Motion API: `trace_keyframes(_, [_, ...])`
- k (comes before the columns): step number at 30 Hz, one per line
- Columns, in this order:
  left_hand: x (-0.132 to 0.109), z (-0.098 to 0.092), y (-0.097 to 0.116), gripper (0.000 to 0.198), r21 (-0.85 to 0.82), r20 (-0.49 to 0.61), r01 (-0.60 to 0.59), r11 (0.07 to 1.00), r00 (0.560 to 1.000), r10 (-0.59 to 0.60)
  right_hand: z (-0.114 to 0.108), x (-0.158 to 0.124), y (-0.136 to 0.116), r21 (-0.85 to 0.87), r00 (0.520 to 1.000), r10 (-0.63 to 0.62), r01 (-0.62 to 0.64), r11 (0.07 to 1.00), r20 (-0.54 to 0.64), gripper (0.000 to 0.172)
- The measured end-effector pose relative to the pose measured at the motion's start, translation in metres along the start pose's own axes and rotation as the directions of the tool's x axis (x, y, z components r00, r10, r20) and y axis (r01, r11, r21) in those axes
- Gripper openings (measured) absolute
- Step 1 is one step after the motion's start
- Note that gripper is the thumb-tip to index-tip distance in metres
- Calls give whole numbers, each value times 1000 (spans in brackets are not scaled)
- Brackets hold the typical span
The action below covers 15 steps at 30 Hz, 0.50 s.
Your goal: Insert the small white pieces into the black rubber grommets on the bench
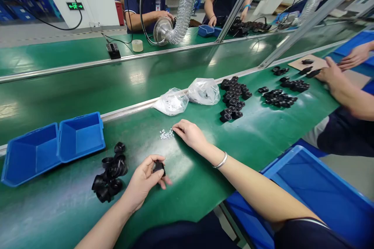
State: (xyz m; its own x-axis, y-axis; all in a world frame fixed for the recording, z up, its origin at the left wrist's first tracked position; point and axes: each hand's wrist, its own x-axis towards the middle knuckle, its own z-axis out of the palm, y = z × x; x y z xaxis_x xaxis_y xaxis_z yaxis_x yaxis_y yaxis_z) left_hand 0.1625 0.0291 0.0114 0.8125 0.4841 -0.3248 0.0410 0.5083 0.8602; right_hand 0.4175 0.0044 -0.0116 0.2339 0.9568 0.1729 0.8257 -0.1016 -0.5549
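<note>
At the far left of the green desk (263,136) stand two blue bins (52,148), open side up. Just to their right, near the front edge, is a loose pile of black rings (109,173). The left hand (140,186) is to the right of that pile, raised just above the desk, with thumb and fingers curled around one black ring (159,167) and pinching it at the rim. The ring is small, round, dark and matt, and looks like moulded plastic. It is probably light, stiff and hard to damage, and best held across its outer wall, where the fingers get a firm seat. Farther back lies a small scatter of white bits (166,134). They are tiny, probably almost weightless and easy to flick away, so each calls for a fingertip pinch. The right hand (189,134) lies low, fingers drawn close together, tips at the scatter's right edge. I cannot tell whether they pinch a bit. Beyond are two clear bags (187,97), then a heap of black parts (233,97), and at the far right a co-worker's hand (331,74).
</note>
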Motion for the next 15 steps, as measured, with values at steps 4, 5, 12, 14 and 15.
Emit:
trace_keyframes(4, [-1,2,0,25,-50,46,27,998,999,-24,0,2,-1,-13,999,35,-35,999,-15,9])
trace_keyframes(5, [-1,2,-1,25,-62,54,29,998,998,-26,0,2,-1,-16,999,41,-42,999,-17,9])
trace_keyframes(12, [-1,3,0,36,-81,95,35,996,995,-27,0,5,0,-16,999,46,-46,999,11,12])
trace_keyframes(14, [-1,2,-1,38,-33,85,57,998,995,-54,-1,6,0,-7,999,39,-39,999,24,13])
trace_keyframes(15, [-1,1,-3,39,-2,83,64,998,995,-63,-2,7,0,0,999,35,-35,999,26,13])
